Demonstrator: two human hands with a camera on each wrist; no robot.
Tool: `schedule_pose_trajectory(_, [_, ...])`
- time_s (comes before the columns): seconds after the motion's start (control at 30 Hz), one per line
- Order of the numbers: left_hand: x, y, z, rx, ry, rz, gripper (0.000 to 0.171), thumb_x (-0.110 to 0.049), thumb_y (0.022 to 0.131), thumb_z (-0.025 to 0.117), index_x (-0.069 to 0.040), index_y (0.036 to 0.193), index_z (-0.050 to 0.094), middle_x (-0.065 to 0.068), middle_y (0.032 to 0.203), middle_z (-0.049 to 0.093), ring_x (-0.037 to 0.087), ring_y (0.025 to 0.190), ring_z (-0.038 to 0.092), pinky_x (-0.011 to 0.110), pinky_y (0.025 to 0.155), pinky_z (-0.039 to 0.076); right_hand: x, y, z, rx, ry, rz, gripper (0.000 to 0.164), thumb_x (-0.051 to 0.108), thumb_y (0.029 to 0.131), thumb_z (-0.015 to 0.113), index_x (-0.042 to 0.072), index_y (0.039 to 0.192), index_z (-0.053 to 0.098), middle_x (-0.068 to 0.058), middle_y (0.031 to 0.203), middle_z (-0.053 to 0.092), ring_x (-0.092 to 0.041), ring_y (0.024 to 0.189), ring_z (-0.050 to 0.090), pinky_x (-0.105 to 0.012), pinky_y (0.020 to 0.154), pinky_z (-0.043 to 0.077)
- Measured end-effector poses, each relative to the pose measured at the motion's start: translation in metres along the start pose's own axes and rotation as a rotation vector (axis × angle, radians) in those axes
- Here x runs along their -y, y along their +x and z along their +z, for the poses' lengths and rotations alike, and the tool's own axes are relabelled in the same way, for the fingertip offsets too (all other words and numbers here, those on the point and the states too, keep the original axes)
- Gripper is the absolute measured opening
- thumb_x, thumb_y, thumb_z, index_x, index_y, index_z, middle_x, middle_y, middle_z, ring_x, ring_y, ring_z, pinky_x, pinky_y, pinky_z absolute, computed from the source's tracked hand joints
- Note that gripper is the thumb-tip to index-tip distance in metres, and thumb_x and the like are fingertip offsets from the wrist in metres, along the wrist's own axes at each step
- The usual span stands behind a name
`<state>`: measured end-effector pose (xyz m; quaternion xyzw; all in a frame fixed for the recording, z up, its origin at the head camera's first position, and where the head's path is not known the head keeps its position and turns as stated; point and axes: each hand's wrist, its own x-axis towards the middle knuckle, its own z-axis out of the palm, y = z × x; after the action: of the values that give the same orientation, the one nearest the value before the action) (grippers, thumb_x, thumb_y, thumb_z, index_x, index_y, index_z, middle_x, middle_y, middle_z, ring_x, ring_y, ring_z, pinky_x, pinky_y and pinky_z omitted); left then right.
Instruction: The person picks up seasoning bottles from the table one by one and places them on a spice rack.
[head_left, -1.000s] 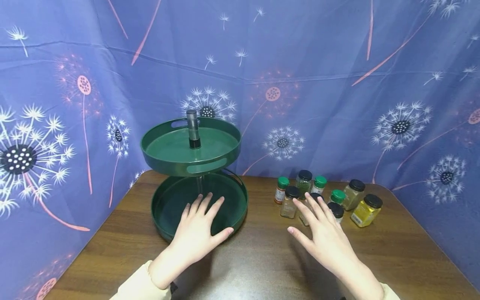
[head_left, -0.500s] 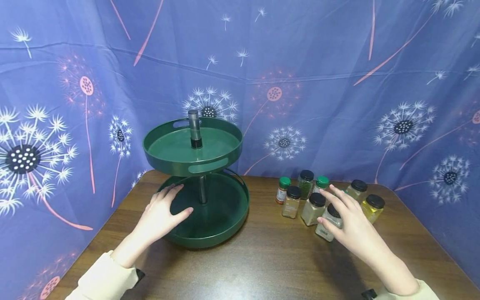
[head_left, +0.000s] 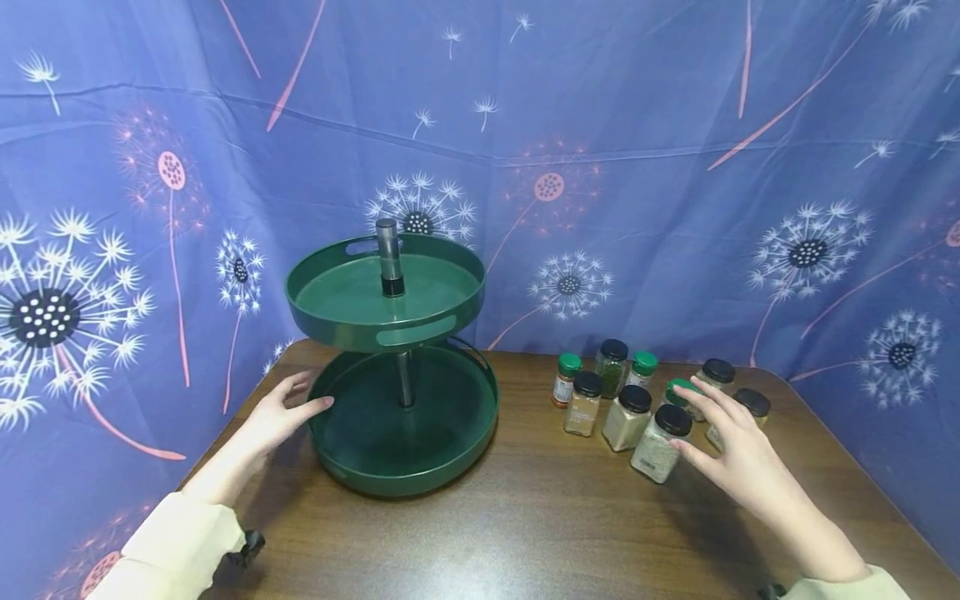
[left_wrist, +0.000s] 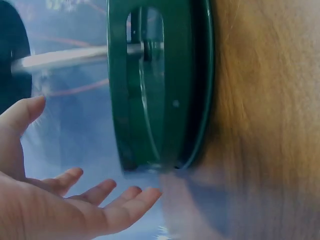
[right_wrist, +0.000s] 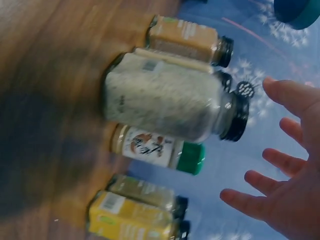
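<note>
A dark green two-tier round tray point(head_left: 405, 483) stands on the wooden table, with a metal pole point(head_left: 388, 258) through its middle. My left hand point(head_left: 285, 408) lies open just left of the lower tier, its thumb tip close by the rim. The left wrist view shows spread fingers point(left_wrist: 115, 200) apart from the lower tier point(left_wrist: 160, 85). Several spice jars stand to the right. My right hand point(head_left: 723, 437) hovers open, fingers spread, right beside the front black-lidded jar point(head_left: 658, 443). In the right wrist view that jar point(right_wrist: 165, 102) has pale contents and my fingers point(right_wrist: 280, 170) hold nothing.
Other jars stand behind: a black-lidded one point(head_left: 627, 417), another point(head_left: 583, 403), an orange-labelled green-lidded one point(head_left: 562, 379), and a yellow one point(head_left: 750, 404) partly behind my hand. A blue dandelion-print cloth point(head_left: 675, 208) walls the table's back and sides.
My left hand has slid left, off the lower tier to its left side. My right hand has drifted right and back, uncovering the front jar.
</note>
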<state>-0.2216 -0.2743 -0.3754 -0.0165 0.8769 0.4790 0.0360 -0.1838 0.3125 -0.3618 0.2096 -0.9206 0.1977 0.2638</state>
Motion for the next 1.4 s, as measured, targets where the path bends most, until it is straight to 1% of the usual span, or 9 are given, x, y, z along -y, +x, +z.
schedule_pose_trajectory(0.23, [0.021, 0.017, -0.013, 0.152, -0.404, -0.177, 0.086, -0.044, 0.095, 0.051, -0.012, 0.152, -0.004, 0.027, 0.154, 0.001, 0.049, 0.137, 0.013, 0.062, 0.099, 0.033, -0.017, -0.006, 0.007, -0.008, 0.054, 0.071, 0.083, 0.017, 0.070, 0.082, 0.013, 0.142, 0.042, -0.026, 0.141, 0.039, -0.051, 0.120, 0.039, -0.069, 0.084, 0.033])
schedule_pose_trajectory(0.4, [0.031, 0.025, -0.015, 0.214, -0.562, -0.232, 0.080, -0.040, 0.097, 0.047, -0.012, 0.152, -0.003, 0.025, 0.154, -0.006, 0.047, 0.135, 0.015, 0.057, 0.094, 0.040, -0.024, -0.008, 0.011, 0.032, 0.077, 0.146, 0.086, 0.023, 0.071, 0.083, 0.011, 0.144, 0.038, -0.028, 0.135, 0.042, -0.051, 0.112, 0.045, -0.063, 0.080, 0.042])
schedule_pose_trajectory(0.5, [0.032, 0.028, -0.013, 0.216, -0.602, -0.262, 0.076, -0.038, 0.097, 0.048, -0.013, 0.152, 0.001, 0.023, 0.155, -0.004, 0.043, 0.133, 0.020, 0.050, 0.088, 0.045, -0.026, -0.010, 0.012, 0.050, 0.095, 0.184, 0.086, 0.024, 0.073, 0.082, 0.009, 0.144, 0.036, -0.028, 0.131, 0.046, -0.048, 0.108, 0.050, -0.057, 0.075, 0.048])
schedule_pose_trajectory(0.67, [0.035, 0.033, -0.013, 0.219, -0.649, -0.297, 0.071, -0.029, 0.096, 0.052, -0.014, 0.151, 0.009, 0.019, 0.153, 0.004, 0.038, 0.128, 0.027, 0.049, 0.087, 0.047, -0.031, -0.011, 0.016, 0.049, 0.132, 0.214, 0.082, 0.021, 0.075, 0.081, 0.008, 0.143, 0.038, -0.020, 0.125, 0.054, -0.018, 0.101, 0.054, -0.032, 0.073, 0.052])
schedule_pose_trajectory(0.77, [0.037, 0.035, -0.015, 0.236, -0.647, -0.299, 0.073, -0.023, 0.095, 0.055, -0.013, 0.151, 0.010, 0.017, 0.145, 0.022, 0.033, 0.120, 0.037, 0.049, 0.087, 0.048, -0.033, -0.011, 0.020, 0.068, 0.179, 0.232, 0.079, 0.020, 0.077, 0.079, 0.008, 0.143, 0.037, -0.019, 0.125, 0.055, -0.012, 0.101, 0.054, -0.035, 0.075, 0.052])
schedule_pose_trajectory(0.87, [0.040, 0.035, -0.019, 0.259, -0.645, -0.290, 0.078, -0.014, 0.093, 0.058, -0.011, 0.152, 0.006, 0.008, 0.127, 0.042, 0.025, 0.108, 0.048, 0.047, 0.086, 0.049, -0.034, -0.012, 0.024, 0.098, 0.221, 0.268, 0.076, 0.020, 0.080, 0.077, 0.008, 0.143, 0.036, -0.022, 0.127, 0.052, -0.018, 0.104, 0.055, -0.054, 0.078, 0.049])
schedule_pose_trajectory(1.0, [0.044, 0.036, -0.022, 0.270, -0.671, -0.282, 0.080, -0.003, 0.090, 0.059, -0.010, 0.151, 0.008, -0.002, 0.112, 0.049, 0.017, 0.092, 0.058, 0.046, 0.084, 0.050, -0.036, -0.013, 0.030, 0.125, 0.251, 0.315, 0.072, 0.022, 0.082, 0.075, 0.007, 0.142, 0.038, -0.028, 0.129, 0.049, -0.038, 0.107, 0.055, -0.064, 0.081, 0.043])
schedule_pose_trajectory(1.2, [0.043, 0.037, -0.022, 0.281, -0.688, -0.248, 0.081, 0.002, 0.088, 0.059, -0.010, 0.151, 0.009, -0.006, 0.111, 0.052, 0.012, 0.078, 0.063, 0.046, 0.083, 0.049, -0.035, -0.016, 0.036, 0.147, 0.283, 0.368, 0.069, 0.023, 0.081, 0.075, 0.003, 0.137, 0.041, -0.027, 0.123, 0.054, -0.041, 0.105, 0.056, -0.055, 0.079, 0.047])
schedule_pose_trajectory(1.4, [0.054, 0.042, -0.026, 0.352, -0.721, -0.189, 0.083, -0.003, 0.082, 0.070, -0.015, 0.149, 0.022, -0.004, 0.113, 0.051, 0.014, 0.086, 0.064, 0.046, 0.083, 0.050, -0.032, -0.017, 0.041, 0.122, 0.279, 0.360, 0.070, 0.019, 0.078, 0.078, 0.001, 0.135, 0.042, -0.026, 0.123, 0.054, -0.040, 0.101, 0.060, -0.049, 0.075, 0.049])
